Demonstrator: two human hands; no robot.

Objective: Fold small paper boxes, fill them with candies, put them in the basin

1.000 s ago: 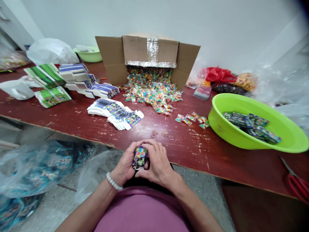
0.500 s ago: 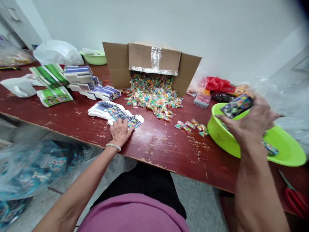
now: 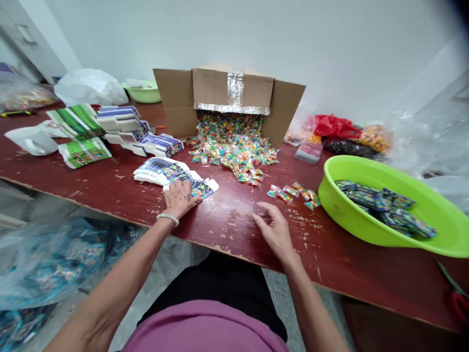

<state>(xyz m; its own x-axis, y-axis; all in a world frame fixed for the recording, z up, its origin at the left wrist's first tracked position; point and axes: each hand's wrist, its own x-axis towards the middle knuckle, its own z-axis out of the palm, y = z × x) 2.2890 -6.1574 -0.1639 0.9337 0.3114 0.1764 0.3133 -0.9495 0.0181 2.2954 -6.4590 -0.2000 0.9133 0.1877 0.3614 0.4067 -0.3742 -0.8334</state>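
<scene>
My left hand (image 3: 178, 197) rests on the front end of a fanned stack of flat dark-blue printed boxes (image 3: 172, 171), fingers bent over the cartons. Over the bare tabletop, right of the stack, my right hand (image 3: 273, 226) is empty, thumb and fingers apart. Small candy packets (image 3: 238, 151) spill from an open cardboard box (image 3: 179, 100) behind, and several more packets (image 3: 293, 191) lie in a row near the basin. The green basin (image 3: 348, 230) at the right holds many filled-looking dark boxes (image 3: 388, 205).
Bundled green cartons (image 3: 86, 152), purple cartons (image 3: 161, 143) and a white mug (image 3: 32, 141) stand at the left. Plastic bags (image 3: 335, 126) lie behind the basin. Red-handled scissors (image 3: 458, 305) are at the right edge. A bag of blue packets (image 3: 66, 259) is below the table.
My right hand has moved left from above the basin to the table's middle, and the dark box it held is no longer in it. My left hand has shifted slightly left.
</scene>
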